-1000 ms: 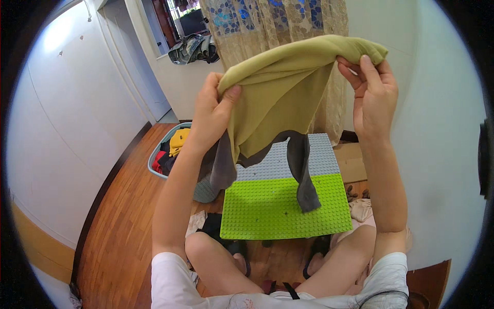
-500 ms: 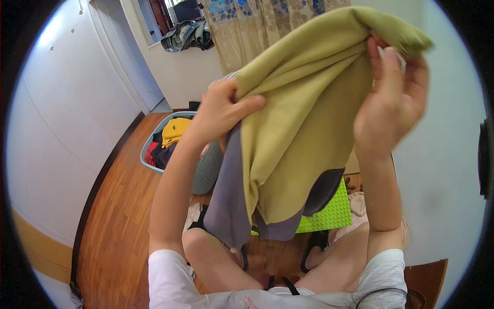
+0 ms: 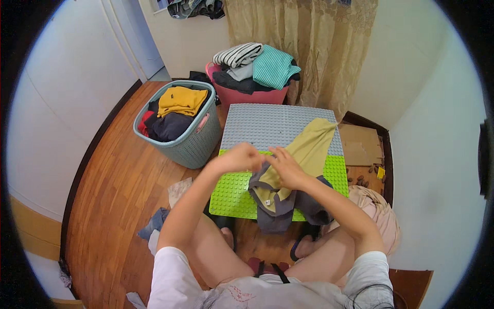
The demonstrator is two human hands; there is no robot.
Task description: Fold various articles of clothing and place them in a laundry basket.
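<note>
An olive-green and grey long-sleeved top (image 3: 311, 147) lies spread on a low table (image 3: 239, 198) topped with green and grey studded plates. One olive part points to the far right corner. Its grey edge hangs over the near side, and a small white label shows inside the neck. My left hand (image 3: 243, 157) is closed above the table, beside the top's left edge; what its fingers hold, if anything, is hidden. Over the top, my right hand (image 3: 286, 169) has its fingers stretched towards the left hand, slightly apart, fingertips almost meeting it.
A blue-grey laundry basket (image 3: 193, 147) with a yellow garment on its pile stands left of the table. Behind, a pink basket (image 3: 252, 98) holds striped clothes. Cardboard (image 3: 363, 144) leans at the right; pale pink cloth (image 3: 378, 213) lies near my right knee.
The top was held up high between both hands; now it lies on the table. Both hands have come down and close together, and the view has tilted downward.
</note>
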